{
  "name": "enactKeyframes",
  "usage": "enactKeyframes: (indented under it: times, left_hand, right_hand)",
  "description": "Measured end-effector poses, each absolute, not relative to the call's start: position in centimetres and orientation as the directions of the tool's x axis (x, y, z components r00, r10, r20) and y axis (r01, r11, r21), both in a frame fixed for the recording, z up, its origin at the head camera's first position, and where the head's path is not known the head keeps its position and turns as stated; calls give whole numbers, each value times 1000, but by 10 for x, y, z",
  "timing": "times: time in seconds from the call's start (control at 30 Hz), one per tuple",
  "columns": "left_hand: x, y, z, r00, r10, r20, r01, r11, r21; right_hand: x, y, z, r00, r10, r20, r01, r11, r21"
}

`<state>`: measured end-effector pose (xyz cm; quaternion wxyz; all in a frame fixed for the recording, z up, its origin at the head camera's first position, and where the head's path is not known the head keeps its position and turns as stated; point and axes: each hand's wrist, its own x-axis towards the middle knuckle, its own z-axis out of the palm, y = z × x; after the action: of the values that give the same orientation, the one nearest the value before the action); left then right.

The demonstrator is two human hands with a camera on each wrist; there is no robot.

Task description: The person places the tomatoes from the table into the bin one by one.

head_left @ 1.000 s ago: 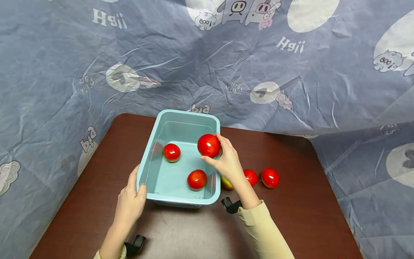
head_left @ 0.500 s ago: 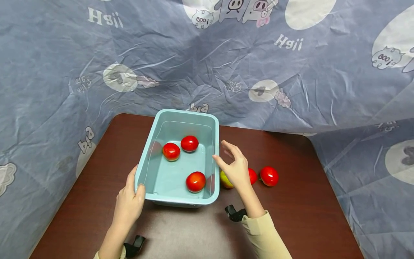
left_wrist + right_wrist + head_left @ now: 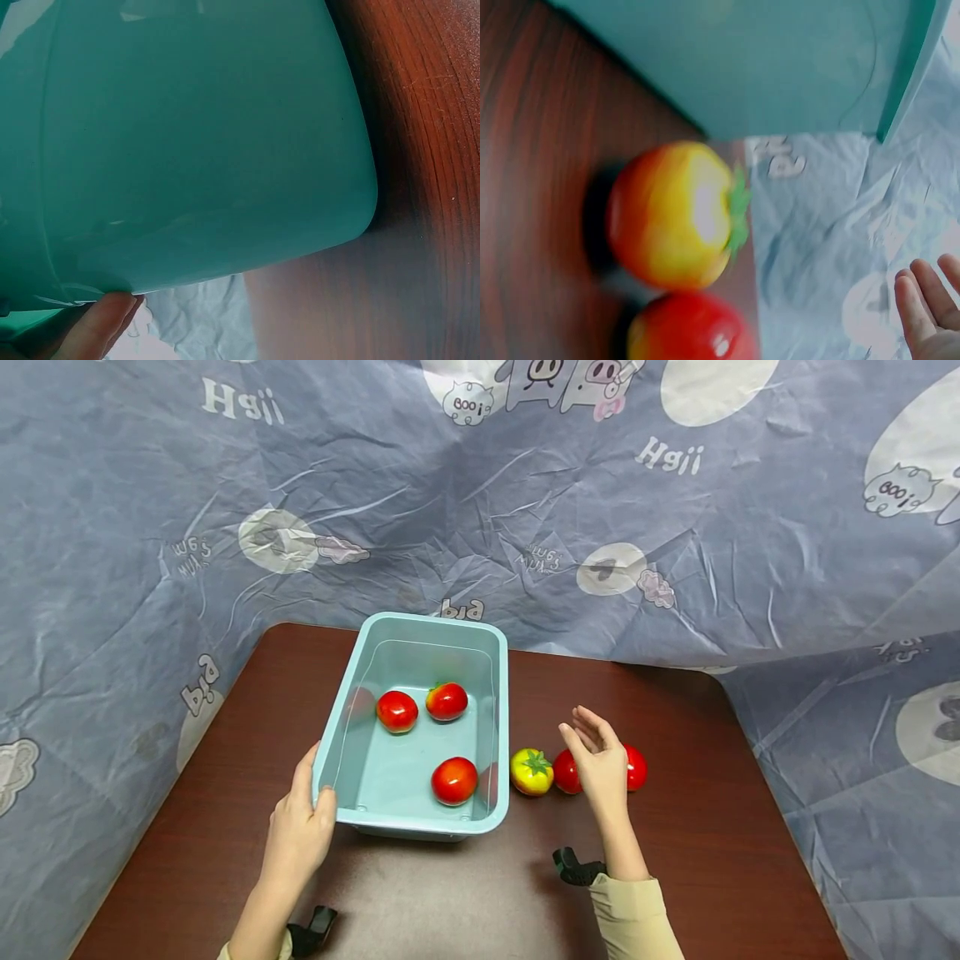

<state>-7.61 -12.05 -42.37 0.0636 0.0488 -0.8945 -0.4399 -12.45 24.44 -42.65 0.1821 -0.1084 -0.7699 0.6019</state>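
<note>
- Left hand (image 3: pixel 302 828): gripping bin (image 3: pixel 500 718); 3 red tomatoes (image 3: pixel 453 781) inside, to its right.
- Right hand (image 3: pixel 604 768): loosely spread; yellow tomato (image 3: pixel 531 774) left, 2 more reds (image 3: pixel 566 772) flanking.

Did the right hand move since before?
Yes. In the head view, the right hand has moved right, from over the blue bin to nearer the right edge of the brown table.

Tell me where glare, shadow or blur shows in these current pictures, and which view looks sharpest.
Head view: looks sharpest overall, though a pale glare patch lies on the near part of the table; right wrist view: the yellow-and-red tomato looks blurred, with a white highlight; left wrist view: the bin looks dim, with a dark shadow beside it.
</note>
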Motion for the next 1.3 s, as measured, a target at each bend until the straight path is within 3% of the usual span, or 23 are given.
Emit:
enactKeyframes:
  times: [0.2, 0.4, 0.7, 0.97, 1.3]
  left_hand:
    - [-77, -120, -424, -985, -151, 78, -30, 604, 796]
    - [-76, -121, -424, -988, -141, 59, -38, 603, 797]
    - [-76, -120, -424, -987, -141, 72, -29, 608, 793]
    - [-76, -120, -424, -987, -148, 62, -42, 611, 790]
    - [-76, -120, -423, -988, -144, 58, -42, 605, 795]
  right_hand:
    - [-117, 270, -440, -878, 461, 127, 20, 300, -954]
    - [-107, 297, -448, -805, 585, 99, 164, 379, -911]
    - [-100, 332, -475, -749, 653, 107, 234, 413, -880]
    - [-103, 347, -501, -781, 621, 67, 348, 521, -779]
    - [-106, 351, -523, -794, 606, 58, 357, 541, -761]
